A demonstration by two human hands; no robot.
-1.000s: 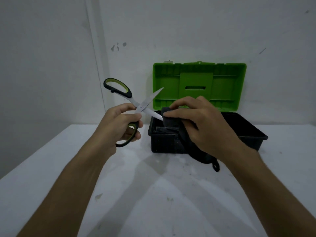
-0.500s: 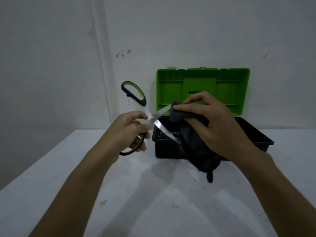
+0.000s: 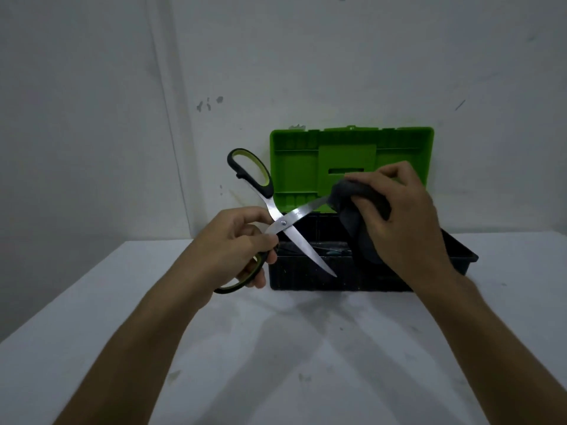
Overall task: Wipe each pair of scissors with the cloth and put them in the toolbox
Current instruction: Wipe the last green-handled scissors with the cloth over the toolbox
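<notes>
**Scissors wiped above the open toolbox**

White wall and a pale surface [image 3: 92, 302] fill the frame. At centre, the scissors [image 3: 283, 222] are held spread open, their lower handle gripped by the left hand [image 3: 233, 246]. A dark cloth [image 3: 352, 207] is pinched round the upper blade's tip by the right hand [image 3: 405, 219]. Behind, the toolbox [image 3: 337, 280] is seen with its green lid [image 3: 399, 148] raised.

Two bare forearms, no sleeves in view, no watch or rings seen. Left hand [image 3: 233, 243] & right hand [image 3: 402, 216] both ungloved, nails short. Nothing worn on wrists.
</notes>
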